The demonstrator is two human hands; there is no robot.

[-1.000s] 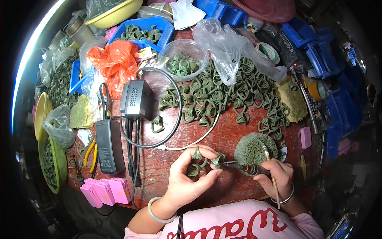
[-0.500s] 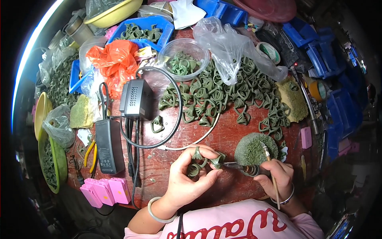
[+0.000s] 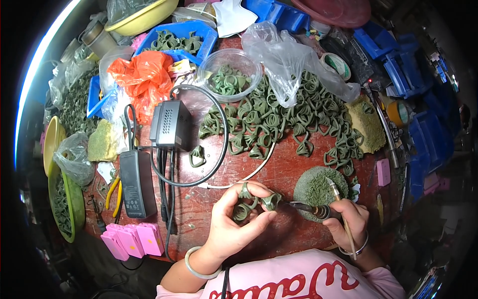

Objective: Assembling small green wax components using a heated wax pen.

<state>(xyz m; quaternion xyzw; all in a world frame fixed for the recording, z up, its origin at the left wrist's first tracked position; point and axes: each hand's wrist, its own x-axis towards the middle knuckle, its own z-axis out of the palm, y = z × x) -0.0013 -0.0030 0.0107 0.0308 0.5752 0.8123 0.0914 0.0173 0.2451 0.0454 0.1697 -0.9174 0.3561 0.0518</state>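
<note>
My left hand (image 3: 236, 224) is closed around several dark green wax rings, pinching one ring (image 3: 271, 201) between thumb and forefinger. Another held ring (image 3: 242, 213) shows beside the curled fingers. In my right hand (image 3: 352, 222) is a black electric wax pen (image 3: 322, 213), its thin metal tip pointing left and a small gap away from the pinched ring. The same hand also holds a slim brush (image 3: 335, 193) with a wooden handle, bristle end up. Behind the pen lies a round pad (image 3: 309, 187) covered with green crumbs.
A heap of green rings (image 3: 269, 114) spreads across the red table (image 3: 199, 219), with a clear round tub (image 3: 229, 97) behind. Black power adapters (image 3: 137, 184) and looping cables stand at the left, near pink blocks (image 3: 132, 240). A yellow sponge (image 3: 366, 124) lies right.
My right hand has shifted slightly right and down with the wax pen and brush. The pen's tip has drawn away from the ring, while the left hand has barely moved.
</note>
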